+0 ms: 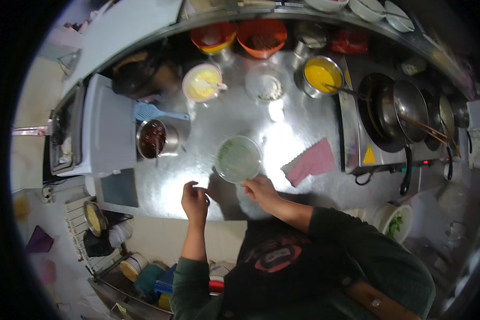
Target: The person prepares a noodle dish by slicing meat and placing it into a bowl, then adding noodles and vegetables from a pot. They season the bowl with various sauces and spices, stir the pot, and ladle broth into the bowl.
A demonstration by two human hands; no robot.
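A round clear plastic bowl (238, 159) with green bits and a pale content sits on the steel worktop (208, 124) before me. My right hand (263, 194) pinches its near rim between thumb and fingers. To the left of the bowl, my left hand (195, 200) hovers near the worktop's front edge, fingers loosely curled and apart from the thumb, with no object visible in it. A pink cloth (312, 162) with a jagged edge lies right of the bowl. Beyond it stands another clear bowl (267, 83) with white and green contents.
Around them are a steel pot of dark red sauce (152, 139), a blue slotted turner (160, 112), a bowl of yellow food (202, 83) with a spoon, and a pot of yellow liquid (323, 75). Orange bowls (262, 38) line the back. Woks (410, 111) with protruding handles occupy the stove at right.
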